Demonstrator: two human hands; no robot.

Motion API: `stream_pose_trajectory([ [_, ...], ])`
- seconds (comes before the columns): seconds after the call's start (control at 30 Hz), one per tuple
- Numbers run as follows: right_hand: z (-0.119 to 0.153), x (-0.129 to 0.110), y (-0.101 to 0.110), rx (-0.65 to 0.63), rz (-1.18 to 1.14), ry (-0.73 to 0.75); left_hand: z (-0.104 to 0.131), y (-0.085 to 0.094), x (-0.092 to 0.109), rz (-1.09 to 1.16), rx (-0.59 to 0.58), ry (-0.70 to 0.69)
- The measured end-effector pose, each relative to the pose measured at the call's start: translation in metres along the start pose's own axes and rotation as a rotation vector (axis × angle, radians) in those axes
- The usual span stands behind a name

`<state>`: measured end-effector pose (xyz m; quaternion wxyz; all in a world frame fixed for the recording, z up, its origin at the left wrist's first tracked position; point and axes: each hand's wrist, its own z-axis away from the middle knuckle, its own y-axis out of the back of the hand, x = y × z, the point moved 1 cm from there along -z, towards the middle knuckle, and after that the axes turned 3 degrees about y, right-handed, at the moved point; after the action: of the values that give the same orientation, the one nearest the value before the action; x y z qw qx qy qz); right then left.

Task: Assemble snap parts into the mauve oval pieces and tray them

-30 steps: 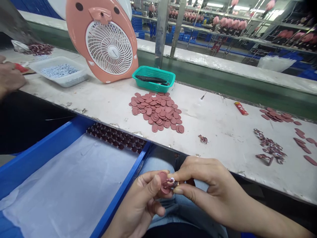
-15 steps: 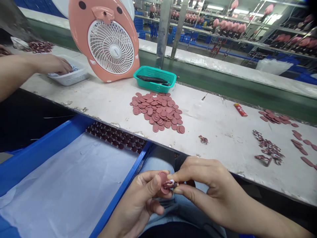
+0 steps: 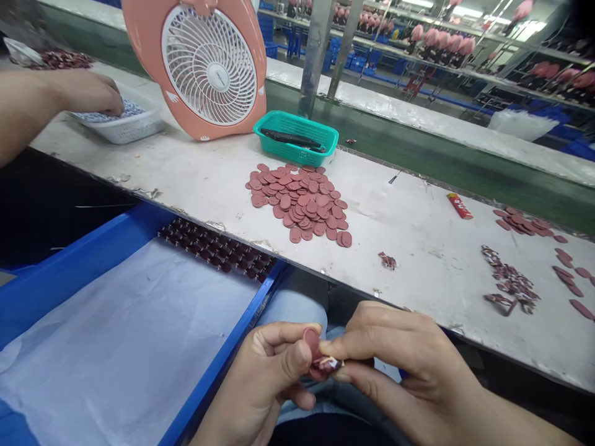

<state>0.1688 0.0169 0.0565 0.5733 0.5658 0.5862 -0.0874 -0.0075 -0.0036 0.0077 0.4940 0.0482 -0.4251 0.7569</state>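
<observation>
Over my lap, my left hand (image 3: 274, 365) pinches a reddish-brown oval disc (image 3: 311, 339) between thumb and fingers. My right hand (image 3: 395, 353) grips a small painted figure (image 3: 328, 364), brown with white and dark parts, between thumb and forefinger. The figure is against the lower part of the disc's face; whether it is joined there I cannot tell. On the bench ahead lies a heap of similar oval discs (image 3: 302, 201), some with small holes. A lone small painted piece (image 3: 387, 261) rests near the bench edge, and a pile of such figures (image 3: 511, 279) lies farther right.
A blue crate (image 3: 195, 396) lined with white sheet holds rows of dark pieces (image 3: 218, 251). On the bench (image 3: 195, 179) stand a pink fan (image 3: 153, 37), a green basket (image 3: 297, 148) and a white basket (image 3: 134, 129). Another person's hand (image 3: 93, 93) reaches into the white one.
The figure in my right hand has shifted slightly down against the disc. The co-worker's hand has moved left and up in the view. My view has tilted a little lower.
</observation>
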Motion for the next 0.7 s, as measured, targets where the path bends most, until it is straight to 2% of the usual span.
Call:
stream_pose_trajectory([
  [0.37, 0.006, 0.002, 0.001, -0.024, 0.039, 0.018, 0.002, 0.000, -0.001, 0.005, -0.050, -0.035],
  [0.7, -0.006, 0.005, 0.004, -0.082, 0.007, -0.049, -0.006, 0.003, 0.000, 0.031, -0.035, 0.005],
])
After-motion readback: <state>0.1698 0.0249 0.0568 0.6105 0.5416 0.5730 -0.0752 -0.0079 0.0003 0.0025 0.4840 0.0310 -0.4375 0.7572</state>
